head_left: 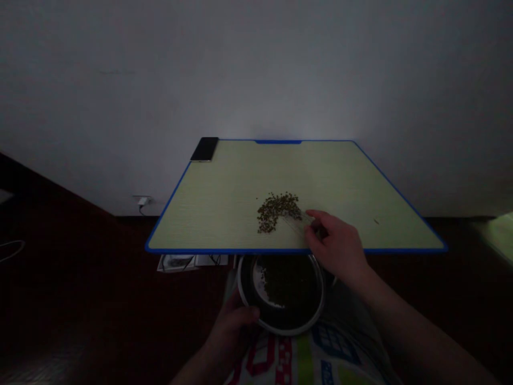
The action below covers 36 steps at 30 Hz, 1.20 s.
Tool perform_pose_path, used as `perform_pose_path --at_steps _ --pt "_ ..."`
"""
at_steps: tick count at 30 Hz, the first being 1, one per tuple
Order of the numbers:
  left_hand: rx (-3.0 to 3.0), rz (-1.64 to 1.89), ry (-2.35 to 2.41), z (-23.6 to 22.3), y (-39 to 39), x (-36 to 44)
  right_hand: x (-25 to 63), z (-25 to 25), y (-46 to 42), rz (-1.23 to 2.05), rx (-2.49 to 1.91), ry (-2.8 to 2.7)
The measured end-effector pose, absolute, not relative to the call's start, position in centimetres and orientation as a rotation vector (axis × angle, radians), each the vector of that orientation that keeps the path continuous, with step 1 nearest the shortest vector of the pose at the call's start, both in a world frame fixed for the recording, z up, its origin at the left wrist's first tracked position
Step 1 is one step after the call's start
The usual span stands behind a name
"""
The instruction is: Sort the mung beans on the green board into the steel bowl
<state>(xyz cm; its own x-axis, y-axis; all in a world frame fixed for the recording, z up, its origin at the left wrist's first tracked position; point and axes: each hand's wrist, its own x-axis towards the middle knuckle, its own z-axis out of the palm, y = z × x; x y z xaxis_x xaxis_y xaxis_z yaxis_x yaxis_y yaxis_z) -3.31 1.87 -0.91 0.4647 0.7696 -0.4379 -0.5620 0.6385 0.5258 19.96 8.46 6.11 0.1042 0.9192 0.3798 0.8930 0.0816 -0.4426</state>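
Observation:
My left hand (pixel 234 326) grips the left side of a round metal bowl (pixel 289 332), its thumb over the rim. The bowl is below the table's front edge and holds many small dark green grains (pixel 290 283). Above it, my right hand (pixel 339 243) pinches a thin see-through piece (pixel 297 222) whose exact kind I cannot make out. That piece touches the near right side of a loose heap of small brownish-green grains (pixel 276 206), which look like beans, spread on the tabletop.
The pale table (pixel 320 171) has a blue edge and stands against a wall. A black phone (pixel 205 149) lies at its far left corner. A small brown fragment (pixel 376 221) lies at right. A plugged-in charger (pixel 143 201) is low on the wall; a white box (pixel 176 263) sits under the table.

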Motion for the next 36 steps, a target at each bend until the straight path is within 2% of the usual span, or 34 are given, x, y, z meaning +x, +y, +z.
perform_pose_path --at_steps 36 --pt "0.318 0.866 0.669 -1.7 1.8 -3.3 19.8 6.9 8.9 0.147 -1.724 -1.797"
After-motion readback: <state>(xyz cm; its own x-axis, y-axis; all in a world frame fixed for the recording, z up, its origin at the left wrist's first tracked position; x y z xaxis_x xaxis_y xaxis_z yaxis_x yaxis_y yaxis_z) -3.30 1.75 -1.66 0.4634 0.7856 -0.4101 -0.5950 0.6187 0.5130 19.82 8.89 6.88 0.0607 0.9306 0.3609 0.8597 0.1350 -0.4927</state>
